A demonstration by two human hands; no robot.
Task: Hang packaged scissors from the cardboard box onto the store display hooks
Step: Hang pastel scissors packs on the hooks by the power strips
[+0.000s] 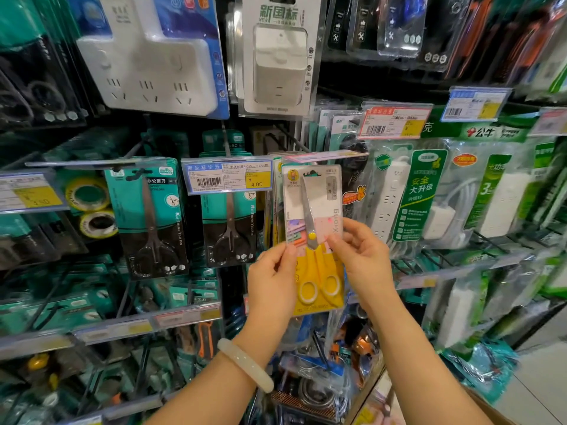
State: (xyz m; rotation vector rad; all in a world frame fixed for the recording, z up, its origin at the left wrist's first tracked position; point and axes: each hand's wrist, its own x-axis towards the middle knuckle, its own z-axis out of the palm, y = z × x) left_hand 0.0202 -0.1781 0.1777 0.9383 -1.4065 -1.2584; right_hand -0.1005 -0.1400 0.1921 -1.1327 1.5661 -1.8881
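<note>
Yellow plastic handles and grey steel blades mark the scissors sealed in a clear blister pack on a white and yellow card [313, 237], held upright in front of the display rack at the middle of the head view. The left hand [271, 279] pinches the pack's left edge between thumb and fingers; a pale stone bangle [245, 365] circles that wrist. The right hand [363, 257] pinches the right edge, thumb on the front. The pack's top hang hole sits just under a pink-edged price tag holder [325, 155] at the tip of a hook; whether the hole is on the hook cannot be told. To the left hang teal-carded black scissors [152, 222] and a blue-framed price label reading 4.00 [227, 177]. White power strips in green packaging [408, 197] hang to the right.
</note>
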